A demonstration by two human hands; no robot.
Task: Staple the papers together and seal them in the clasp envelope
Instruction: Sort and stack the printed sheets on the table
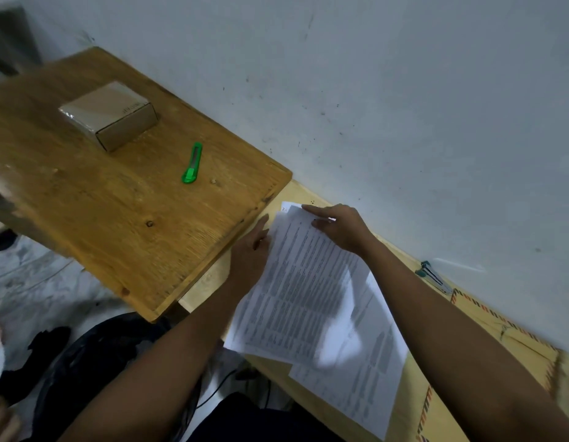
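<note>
- the papers [312,301] are a loose stack of printed sheets lying on the pale worktop [200,282], fanned a bit so the lower sheets stick out toward the near edge. the top end of the stack sits close to the wall [404,106]
- left hand [249,250] lies flat along the stack's left edge, fingers straight and together, pressing against the side of the sheets, not curled around anything
- right hand [339,228] is on the far end of the stack, fingers mostly stretched out with the index fingertip on the top corner. looks like it's resting on the paper, thumb tucked under a bit, can't tell if it's pinching a sheet
- stapler [434,277] sits at the back edge of the worktop right against the wall, well apart from the papers, nobody touching it
- the clasp envelope [516,352] with the striped border lies on the right part of the worktop, partly under the right forearm
- the darker wooden table [85,202] butts up on the left, carrying a cardboard box [112,116] near its far side and a green box cutter [192,163] closer to its right corner
</note>
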